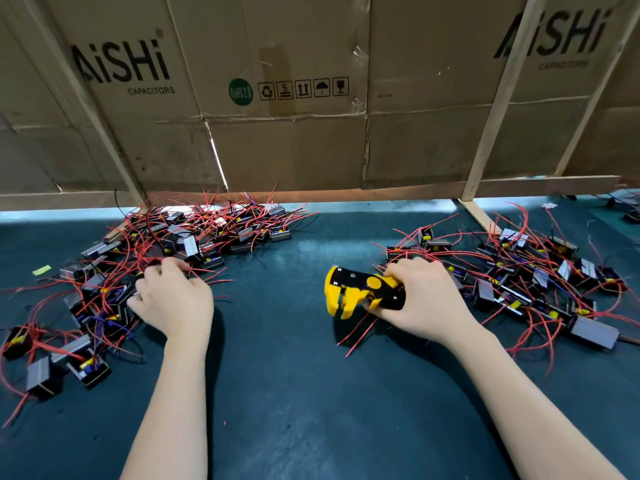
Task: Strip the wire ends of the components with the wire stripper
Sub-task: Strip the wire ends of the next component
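Left pile of components [166,244] on the surface [284,375]: left hand [173,299] reaches in, fingers curled among red wires, grip unclear. Right hand [419,299] grips the wire stripper [360,292], nothing in its jaws. Right pile [519,278], likely done. Much left, probably.

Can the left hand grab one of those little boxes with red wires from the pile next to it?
Probably yes: the left hand already rests at the left pile, fingers among its red wires, nothing blocking.
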`<state>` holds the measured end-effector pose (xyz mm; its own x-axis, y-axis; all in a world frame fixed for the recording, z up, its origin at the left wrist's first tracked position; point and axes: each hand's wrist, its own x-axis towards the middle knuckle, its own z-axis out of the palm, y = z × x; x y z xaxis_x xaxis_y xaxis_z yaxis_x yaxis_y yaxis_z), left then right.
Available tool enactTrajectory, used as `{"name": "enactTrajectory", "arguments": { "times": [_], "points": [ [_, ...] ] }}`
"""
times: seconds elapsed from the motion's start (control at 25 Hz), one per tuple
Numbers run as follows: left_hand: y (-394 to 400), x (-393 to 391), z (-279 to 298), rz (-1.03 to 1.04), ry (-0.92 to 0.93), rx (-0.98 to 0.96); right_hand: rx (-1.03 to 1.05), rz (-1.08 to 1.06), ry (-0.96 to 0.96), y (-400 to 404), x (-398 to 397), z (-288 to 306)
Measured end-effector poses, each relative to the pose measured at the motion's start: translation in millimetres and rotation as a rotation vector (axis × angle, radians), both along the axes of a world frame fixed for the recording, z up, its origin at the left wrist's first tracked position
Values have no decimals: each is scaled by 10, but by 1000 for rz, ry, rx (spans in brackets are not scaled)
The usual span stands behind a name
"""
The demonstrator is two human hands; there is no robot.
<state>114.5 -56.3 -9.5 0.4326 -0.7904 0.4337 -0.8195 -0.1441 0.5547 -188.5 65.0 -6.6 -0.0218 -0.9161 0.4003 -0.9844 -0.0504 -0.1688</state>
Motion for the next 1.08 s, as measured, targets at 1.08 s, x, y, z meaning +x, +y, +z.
{"name": "enactTrajectory", "arguments": {
  "times": [1.08],
  "points": [
    [140,-451,67,-684,438,-160,-319,-447,-325,27,-252,143]
  ]
}}
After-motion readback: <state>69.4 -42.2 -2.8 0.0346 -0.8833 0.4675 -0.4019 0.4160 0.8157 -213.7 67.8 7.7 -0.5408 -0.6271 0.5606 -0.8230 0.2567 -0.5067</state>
